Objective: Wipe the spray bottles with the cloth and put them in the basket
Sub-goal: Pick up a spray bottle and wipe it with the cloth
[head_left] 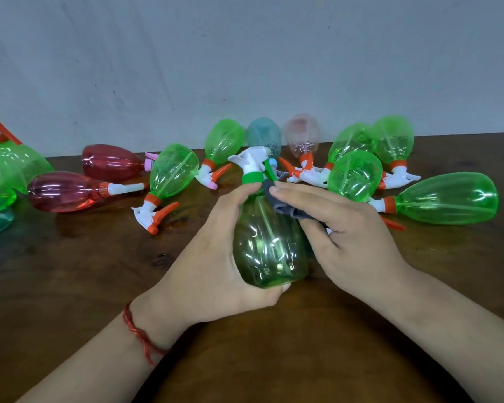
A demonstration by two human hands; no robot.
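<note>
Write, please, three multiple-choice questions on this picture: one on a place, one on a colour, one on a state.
1. Where do the two dark red bottles lie?
A. left of the held green bottle
B. right of it
C. on it
2. Which colour is its collar?
A. orange
B. green
C. blue
3. The grey cloth is:
A. lying loose, untouched
B. pinched by the right hand against the bottle
C. wrapped round the trigger
Key: 1A, both lie at the left. 2B, a green ring under the white head. 3B, that hand grips it.
</note>
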